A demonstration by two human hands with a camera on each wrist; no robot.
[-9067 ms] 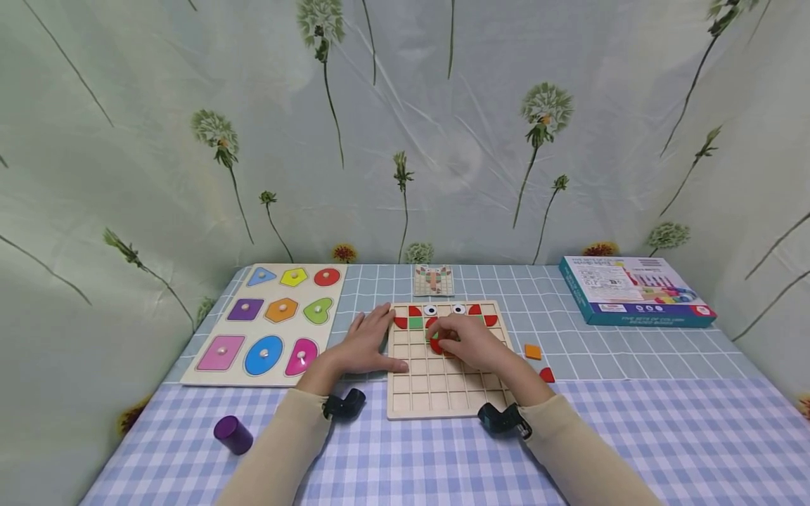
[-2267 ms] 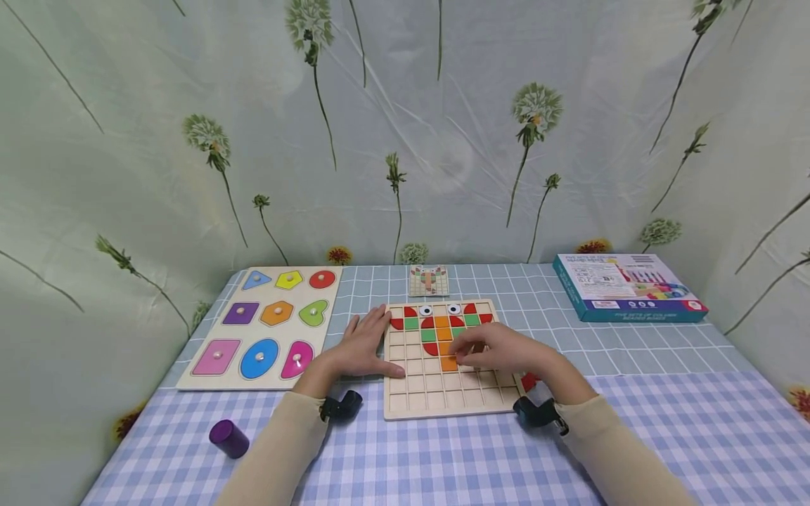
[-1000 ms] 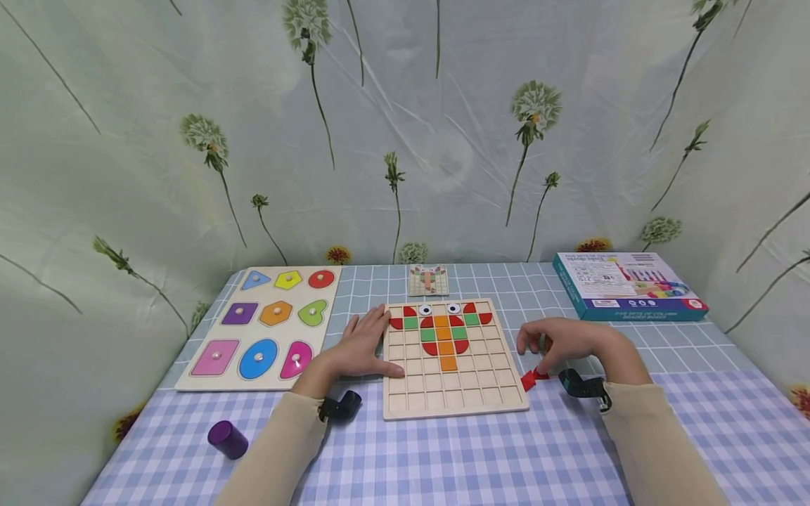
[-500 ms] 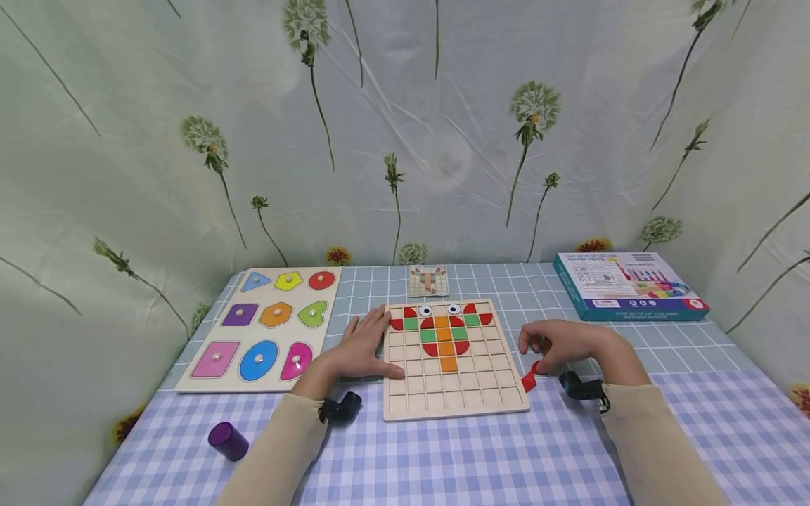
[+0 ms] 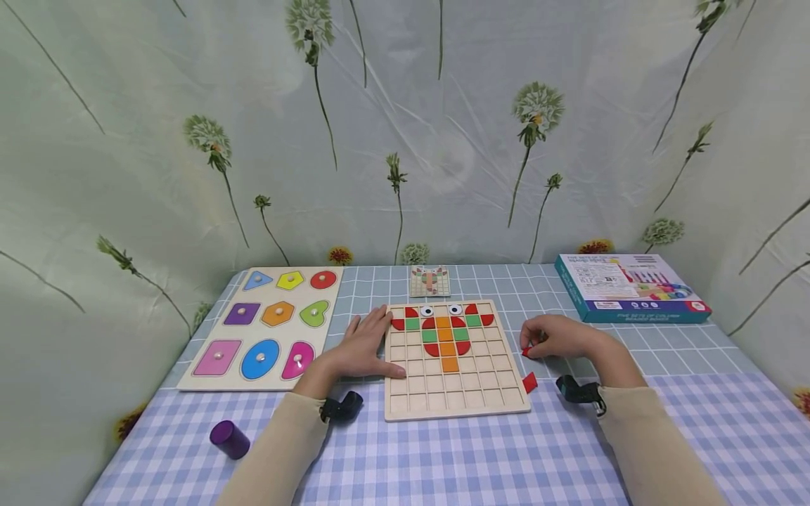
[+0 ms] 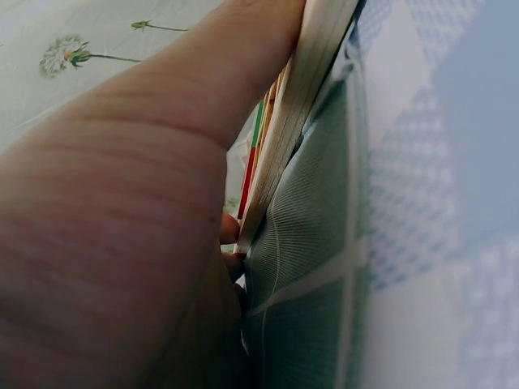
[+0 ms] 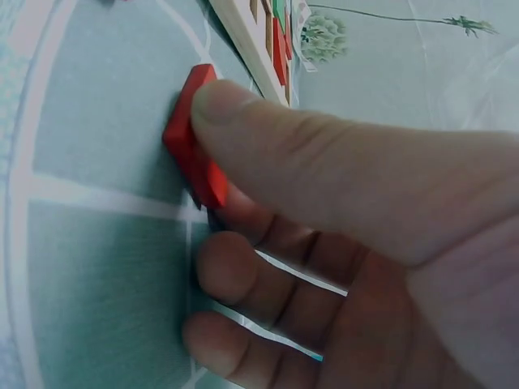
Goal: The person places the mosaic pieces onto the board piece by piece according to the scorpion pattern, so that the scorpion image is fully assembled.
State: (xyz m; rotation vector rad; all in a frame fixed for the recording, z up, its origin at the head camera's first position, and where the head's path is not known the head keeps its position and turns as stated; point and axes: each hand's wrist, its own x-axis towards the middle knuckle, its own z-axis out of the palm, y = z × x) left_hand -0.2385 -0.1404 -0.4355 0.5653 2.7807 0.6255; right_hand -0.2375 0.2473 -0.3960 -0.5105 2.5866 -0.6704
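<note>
My left hand (image 5: 362, 349) rests at the left edge of a wooden grid board (image 5: 458, 399), fingers along the rim and thumb reaching over the front face. Red, green and orange tiles and two eye tiles fill part of the grid; an orange column (image 5: 446, 337) runs down its middle. To the right of the board, my right hand (image 5: 557, 337) pinches a small red tile (image 7: 188, 134) between thumb and index finger, tilted close over the cloth. The other fingers curl loosely below. Another red tile (image 5: 530, 382) lies by the board's lower right edge.
A small pattern card (image 5: 429, 281) lies behind the board. Left of it is a knobbed shape puzzle (image 5: 253, 351), with a purple cylinder (image 5: 230, 439) in front. A teal-sided box (image 5: 633, 289) lies at the back right. A patterned curtain (image 5: 455, 140) hangs behind the table.
Over the earlier frames, orange and red tiles were added to the board. The right hand moved off the board to the right, then lifted a red tile from beside the other one. The left hand stays put.
</note>
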